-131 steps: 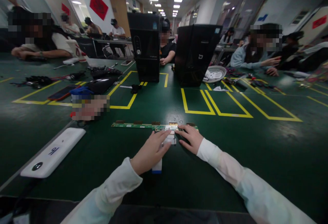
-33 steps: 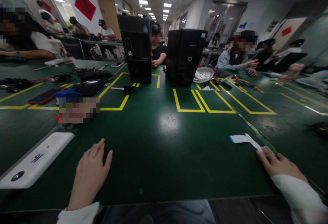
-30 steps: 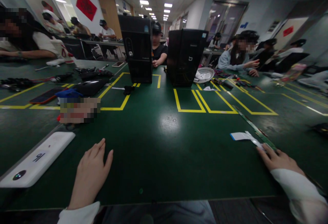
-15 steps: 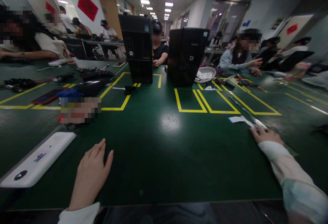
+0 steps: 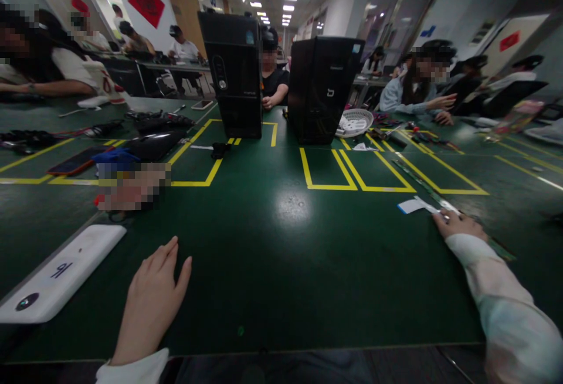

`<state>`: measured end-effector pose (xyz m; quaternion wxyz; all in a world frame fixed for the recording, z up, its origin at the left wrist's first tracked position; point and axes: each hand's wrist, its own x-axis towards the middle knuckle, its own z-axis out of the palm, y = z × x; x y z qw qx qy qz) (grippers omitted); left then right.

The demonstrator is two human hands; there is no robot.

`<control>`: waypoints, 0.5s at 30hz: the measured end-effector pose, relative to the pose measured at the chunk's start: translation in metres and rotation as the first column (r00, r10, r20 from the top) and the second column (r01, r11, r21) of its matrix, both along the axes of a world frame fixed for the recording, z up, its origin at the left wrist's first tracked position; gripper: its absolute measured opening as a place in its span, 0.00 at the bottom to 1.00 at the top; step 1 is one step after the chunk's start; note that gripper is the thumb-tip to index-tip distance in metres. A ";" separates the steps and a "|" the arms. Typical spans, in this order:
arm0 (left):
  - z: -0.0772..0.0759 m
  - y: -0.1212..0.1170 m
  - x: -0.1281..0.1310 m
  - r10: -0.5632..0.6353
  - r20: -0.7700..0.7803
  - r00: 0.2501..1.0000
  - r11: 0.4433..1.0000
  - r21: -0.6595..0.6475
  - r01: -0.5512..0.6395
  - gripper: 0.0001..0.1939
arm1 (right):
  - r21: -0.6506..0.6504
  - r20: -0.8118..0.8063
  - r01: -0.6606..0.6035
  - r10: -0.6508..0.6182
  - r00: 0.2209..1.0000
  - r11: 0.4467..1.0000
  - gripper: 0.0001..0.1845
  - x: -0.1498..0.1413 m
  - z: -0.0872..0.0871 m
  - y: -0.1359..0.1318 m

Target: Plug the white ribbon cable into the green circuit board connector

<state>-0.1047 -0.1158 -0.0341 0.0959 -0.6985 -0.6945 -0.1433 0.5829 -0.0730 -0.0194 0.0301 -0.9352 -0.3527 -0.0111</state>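
My left hand (image 5: pixel 156 290) lies palm down on the green table (image 5: pixel 272 278), fingers stretched out and thumb apart, holding nothing. At the right, my right hand (image 5: pixel 460 227) is closed over a long, narrow green circuit board strip (image 5: pixel 420 182), which lies slantwise on the table. The hand hides the strip's middle; its near end shows beyond the fingers. A white flat ribbon cable (image 5: pixel 409 205) with a blue-edged end sticks out to the left of that hand. Nearest to my left hand is a white device (image 5: pixel 65 269) with a round dark lens-like spot.
Two black computer towers (image 5: pixel 237 79) (image 5: pixel 325 91) stand at the table's far side, a person between them. Yellow tape (image 5: pixel 332 187) marks rectangles on the table. Cables, a phone (image 5: pixel 77 160) and a blue item (image 5: pixel 115 155) lie left; a white basket (image 5: pixel 354 123) stands right. Others sit at both sides.
The view has shifted slightly. Both hands stay where they were on the table, the right one still on the circuit board strip; the ribbon cable's free end appears slightly turned.
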 end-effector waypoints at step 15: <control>0.000 0.001 -0.001 -0.007 -0.027 1.000 1.000 -0.001 0.007 0.38 | 0.033 0.100 -0.062 0.059 0.993 0.997 0.36 -0.009 -0.004 -0.005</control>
